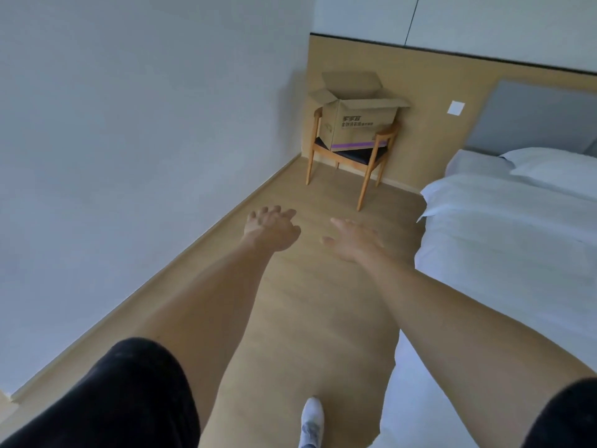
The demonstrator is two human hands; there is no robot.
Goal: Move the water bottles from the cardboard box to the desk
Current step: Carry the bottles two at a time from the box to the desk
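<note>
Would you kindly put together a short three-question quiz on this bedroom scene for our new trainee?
1. True or false: the open brown cardboard box sits on the floor.
2. What are the left hand and right hand holding?
A. A bottle each
B. Nothing
C. The box flaps
3. Fill in: the wooden armchair stands in the corner, and to its right lies a bed with white ____.

Key
1. False: it rests on the armchair's dark seat.
2. B: both are open, stretched forward above the floor, well short of the box.
3. Bedding.
</note>
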